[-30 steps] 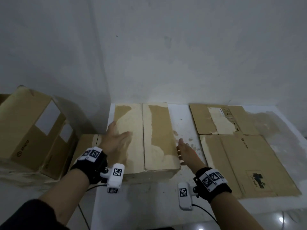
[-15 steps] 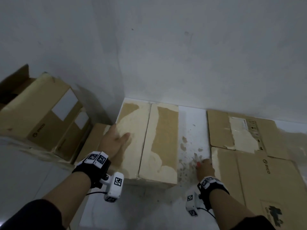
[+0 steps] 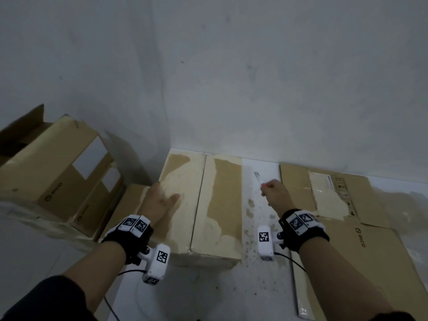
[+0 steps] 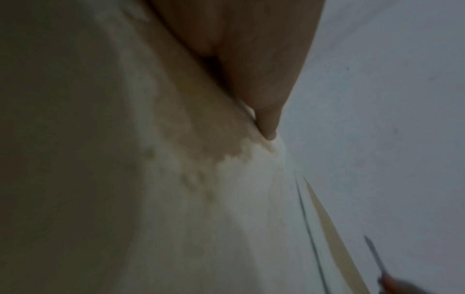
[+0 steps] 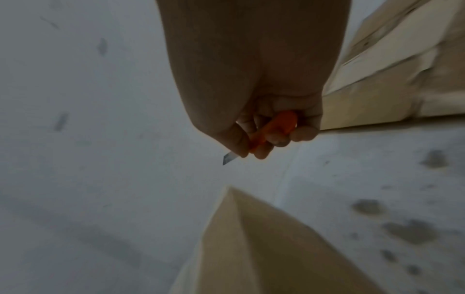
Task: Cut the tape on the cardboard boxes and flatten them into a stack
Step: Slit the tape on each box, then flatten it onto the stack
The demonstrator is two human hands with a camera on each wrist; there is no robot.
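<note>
On the white tabletop (image 3: 254, 286), close to the wall, stands a closed cardboard box (image 3: 222, 205) with two top flaps that meet in a seam along the middle. Its surface is partly pale where the outer paper is torn away. The left hand (image 3: 159, 202) lies flat on the left flap with the fingers straight and relaxed, holding nothing; in the left wrist view a fingertip (image 4: 269, 131) touches the cardboard.

The right hand (image 3: 274, 193) is raised above the bare strip of tabletop just to the right of the box, between the box and the flattened cardboard (image 3: 333, 195). Its fingers are curled around the orange handle of a utility knife (image 5: 271, 133). The short metal blade comes out of the fist and points away from the person, toward the wall. The blade does not touch the box.

The flattened cardboard lies on the right part of the tabletop, in two pieces: one near the wall with a torn label, and a larger one nearer to the person. The tabletop between them and the box is covered with small dark spots.

To the left, beside the tabletop and lower, there are more cardboard boxes (image 3: 53, 174). One bears a white label, and another behind it is open at the top.
</note>
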